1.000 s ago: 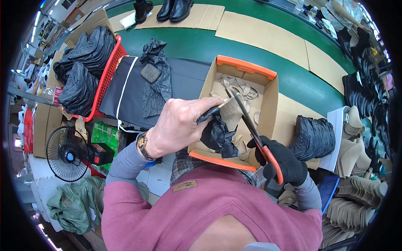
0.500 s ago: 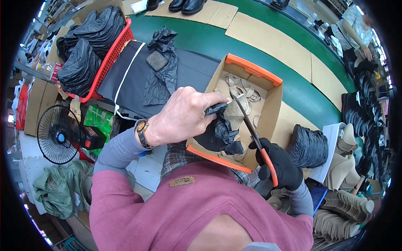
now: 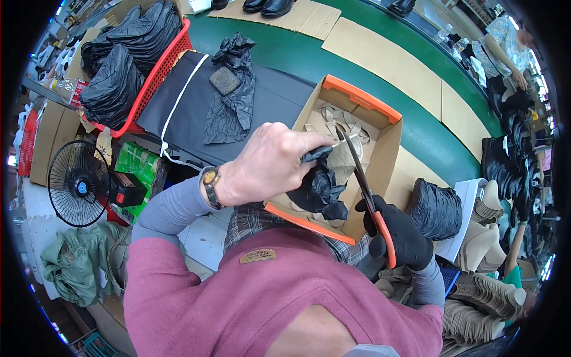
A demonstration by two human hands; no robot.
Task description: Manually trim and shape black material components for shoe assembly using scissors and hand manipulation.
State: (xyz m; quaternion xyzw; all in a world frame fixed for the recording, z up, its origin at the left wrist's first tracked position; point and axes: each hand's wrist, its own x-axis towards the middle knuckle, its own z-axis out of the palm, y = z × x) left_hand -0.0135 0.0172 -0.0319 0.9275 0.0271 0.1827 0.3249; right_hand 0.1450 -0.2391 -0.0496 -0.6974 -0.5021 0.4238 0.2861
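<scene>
My bare left hand pinches a piece of crumpled thin black material over the cardboard box. A narrow pale edge sticks out beyond my fingertips. In a black glove, my right hand grips a pair of scissors with orange handles. The dark blades slant up over the box, their tips close to the pale edge and slightly parted. Below them, the open cardboard box with orange end flaps holds beige offcuts.
At the left stand a red basket of black wrapped bundles and a small fan. A grey block lies on crinkled black sheeting. On the right are a black wrapped bundle and stacked beige insoles. Another person stands at the far right.
My left hand has shifted slightly right with the black material. The scissor blades now stand more apart near the tips. At the far right, someone's raised arm has come into sight.
</scene>
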